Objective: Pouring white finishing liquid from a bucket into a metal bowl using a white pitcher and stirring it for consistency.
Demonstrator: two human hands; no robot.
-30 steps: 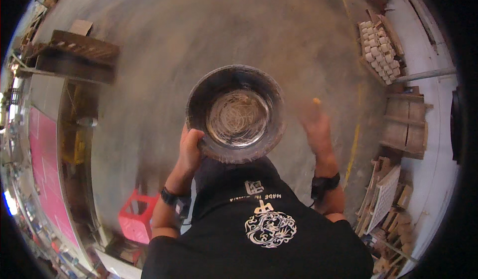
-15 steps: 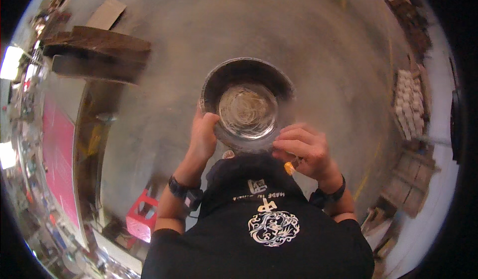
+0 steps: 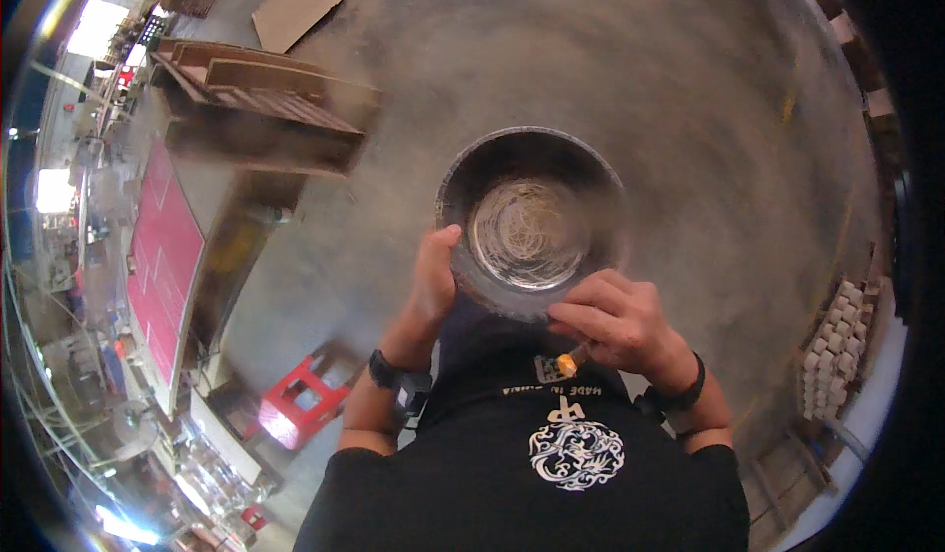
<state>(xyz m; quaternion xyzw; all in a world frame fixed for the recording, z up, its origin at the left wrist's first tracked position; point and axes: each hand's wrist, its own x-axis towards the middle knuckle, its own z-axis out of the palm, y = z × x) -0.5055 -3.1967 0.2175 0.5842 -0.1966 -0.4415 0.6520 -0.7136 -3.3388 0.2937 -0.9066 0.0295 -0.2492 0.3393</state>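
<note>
A round, shiny metal basin is held in front of my body, its open top facing up. Thin pale strands lie coiled loosely at its bottom; their material is too blurred to tell. My left hand grips the basin's left side, thumb over the rim and the other fingers out of sight beneath. At the near right rim, my right hand is closed, with thumb and fingers on the edge. A small orange-tipped object sticks out below the right hand; its kind is unclear.
To the left stand a table with a pink top and a long brown cardboard box. A flat cardboard sheet lies beyond. Near left is a red plastic stool. White pieces are stacked at the right.
The view has turned, so the box, table and stool appear farther right. My hands and the basin have also shifted right in the picture. Both hands keep their hold on the basin.
</note>
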